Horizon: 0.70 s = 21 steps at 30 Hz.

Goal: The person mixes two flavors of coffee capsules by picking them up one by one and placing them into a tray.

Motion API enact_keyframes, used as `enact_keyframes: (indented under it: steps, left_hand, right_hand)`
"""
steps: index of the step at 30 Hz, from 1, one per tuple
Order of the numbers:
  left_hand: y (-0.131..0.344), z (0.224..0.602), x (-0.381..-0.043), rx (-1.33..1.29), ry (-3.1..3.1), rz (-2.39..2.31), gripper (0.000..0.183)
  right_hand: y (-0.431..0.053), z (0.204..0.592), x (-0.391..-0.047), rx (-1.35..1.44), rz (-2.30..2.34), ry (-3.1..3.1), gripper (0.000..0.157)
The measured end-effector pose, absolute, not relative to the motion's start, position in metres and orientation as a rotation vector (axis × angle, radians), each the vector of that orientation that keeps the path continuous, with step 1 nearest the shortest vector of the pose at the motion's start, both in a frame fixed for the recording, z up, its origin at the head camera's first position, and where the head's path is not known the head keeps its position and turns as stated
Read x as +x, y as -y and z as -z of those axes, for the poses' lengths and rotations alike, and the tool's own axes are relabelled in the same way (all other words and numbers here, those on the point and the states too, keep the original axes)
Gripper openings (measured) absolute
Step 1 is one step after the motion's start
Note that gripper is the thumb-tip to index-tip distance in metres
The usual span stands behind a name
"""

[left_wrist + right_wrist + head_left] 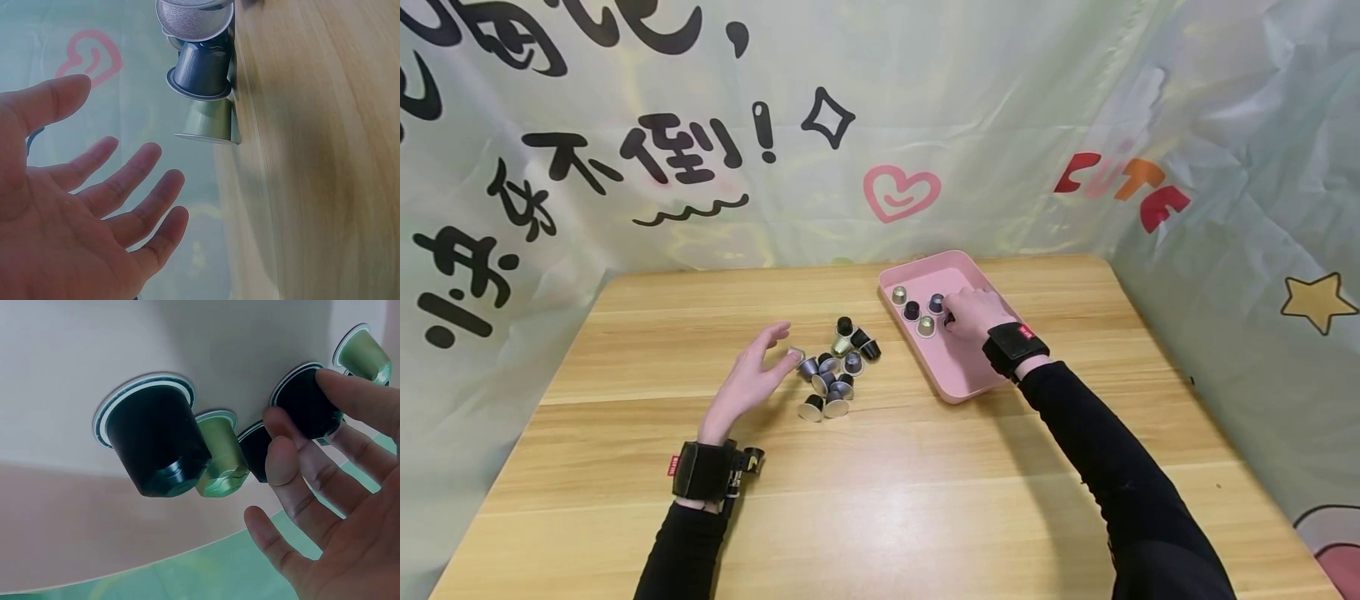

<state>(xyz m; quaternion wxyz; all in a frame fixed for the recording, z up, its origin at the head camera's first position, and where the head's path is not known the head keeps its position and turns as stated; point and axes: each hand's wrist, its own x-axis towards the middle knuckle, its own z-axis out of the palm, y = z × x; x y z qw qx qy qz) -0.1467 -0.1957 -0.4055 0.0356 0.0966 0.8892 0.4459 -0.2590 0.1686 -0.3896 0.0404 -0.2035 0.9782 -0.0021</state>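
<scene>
My right hand (976, 313) is inside the pink tray (957, 379), thumb and fingers pinching a dark coffee capsule (305, 403) that stands rim-down on the tray floor. Beside it in the tray stand a black capsule (912, 311), a greyish one (936, 302) and two pale green ones (926, 327). In the right wrist view another dark capsule (156, 437) looms near the camera. My left hand (752, 372) is held with spread, relaxed fingers at the left side of a loose pile of capsules (837, 383). Its palm holds nothing in the left wrist view, where a pale green capsule (208, 120) shows beyond the fingertips.
The pile mixes black, grey-blue and pale green capsules, some tipped over, on the wooden table (880, 500). The tray lies at an angle to the pile's right, near the table's back edge. A printed curtain (1000, 125) hangs behind and along the sides.
</scene>
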Motion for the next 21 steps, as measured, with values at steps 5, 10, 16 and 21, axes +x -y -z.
enact_keyframes:
  steps: [5, 10, 16, 21]
  left_hand:
    - [0.196, 0.407, -0.147, 0.309, -2.731, -1.382, 0.064]
    - [0.196, 0.408, -0.147, 0.304, -2.732, -1.377, 0.065]
    - [0.195, 0.409, -0.148, 0.311, -2.732, -1.367, 0.064]
    - [0.193, 0.408, -0.148, 0.331, -2.739, -1.357, 0.062]
  right_hand:
    - [-0.169, 0.391, -0.259, -0.606, 0.039, -2.988, 0.013]
    - [-0.171, 0.388, -0.258, -0.579, 0.042, -2.968, 0.008]
    - [-0.173, 0.383, -0.255, -0.532, 0.088, -2.959, 0.008]
    - [-0.176, 0.379, -0.252, -0.506, 0.161, -2.976, 0.024]
